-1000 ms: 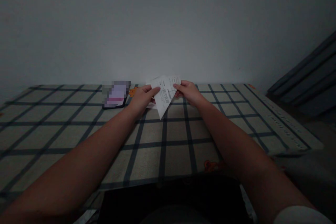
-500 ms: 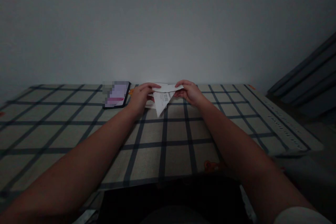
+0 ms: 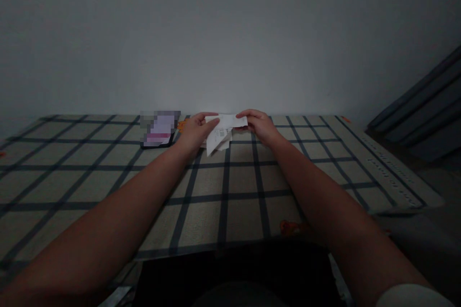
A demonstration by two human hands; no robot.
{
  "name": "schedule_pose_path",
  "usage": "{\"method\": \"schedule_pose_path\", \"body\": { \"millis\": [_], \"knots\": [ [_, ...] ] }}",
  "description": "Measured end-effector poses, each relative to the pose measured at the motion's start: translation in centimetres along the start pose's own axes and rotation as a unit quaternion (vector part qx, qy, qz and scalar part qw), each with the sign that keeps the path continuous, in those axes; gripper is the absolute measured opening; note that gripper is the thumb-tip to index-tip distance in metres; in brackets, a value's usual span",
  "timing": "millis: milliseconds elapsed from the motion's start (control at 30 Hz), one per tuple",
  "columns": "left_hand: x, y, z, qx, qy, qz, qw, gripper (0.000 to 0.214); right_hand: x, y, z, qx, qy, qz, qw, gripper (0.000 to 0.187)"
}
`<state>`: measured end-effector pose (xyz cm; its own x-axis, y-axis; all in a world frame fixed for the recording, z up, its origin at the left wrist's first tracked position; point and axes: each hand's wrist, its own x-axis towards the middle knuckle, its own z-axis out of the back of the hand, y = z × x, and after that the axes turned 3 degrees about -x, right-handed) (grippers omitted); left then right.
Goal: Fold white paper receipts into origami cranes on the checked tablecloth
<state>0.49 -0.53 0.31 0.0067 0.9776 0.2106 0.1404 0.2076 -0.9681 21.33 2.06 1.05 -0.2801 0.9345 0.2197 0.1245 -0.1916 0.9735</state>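
Note:
Between my two hands is a folded sheet of white paper point(image 3: 220, 132) with printing on it, its pointed end hanging down toward me. My left hand point(image 3: 197, 129) pinches its left side, thumb on top. At the right end, my right hand point(image 3: 260, 124) grips a folded white flap between thumb and fingers. More pale paper point(image 3: 226, 145) shows just below and behind the pointed part; how much of it lies on the table I cannot tell.
Left of my hands a phone point(image 3: 160, 129) with a lit, partly blurred screen lies on the checked tablecloth point(image 3: 245, 182). A plain wall point(image 3: 230, 38) rises behind the table's far edge. Grey folded fabric point(image 3: 425, 110) hangs at the right.
The paper's pointed end has swung left and up a little. Its top flap has tilted, and my left thumb now lies over the paper. My right hand has barely moved.

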Motion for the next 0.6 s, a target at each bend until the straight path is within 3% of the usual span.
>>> {"method": "schedule_pose_path", "body": {
  "millis": [133,267,467,600],
  "knots": [
    [-0.4,-0.2,0.1,0.082,-0.027,-0.075,0.993,0.038,-0.1,0.2,0.2,0.033,0.000,-0.001,0.999,0.028],
    [-0.8,-0.4,-0.1,0.121,-0.025,-0.110,0.986,0.034,0.1,-0.4,0.2,-0.018,0.036,-0.025,0.999,0.029],
    [-0.6,-0.4,-0.1,0.052,0.017,-0.035,0.998,0.053,0.2,-0.8,0.2,-0.055,0.022,-0.001,0.998,0.023],
    [-0.7,-0.4,-0.2,0.035,0.050,0.000,0.998,0.045,0.1,-0.7,0.2,-0.053,0.027,-0.001,0.998,0.022]
  ]
}}
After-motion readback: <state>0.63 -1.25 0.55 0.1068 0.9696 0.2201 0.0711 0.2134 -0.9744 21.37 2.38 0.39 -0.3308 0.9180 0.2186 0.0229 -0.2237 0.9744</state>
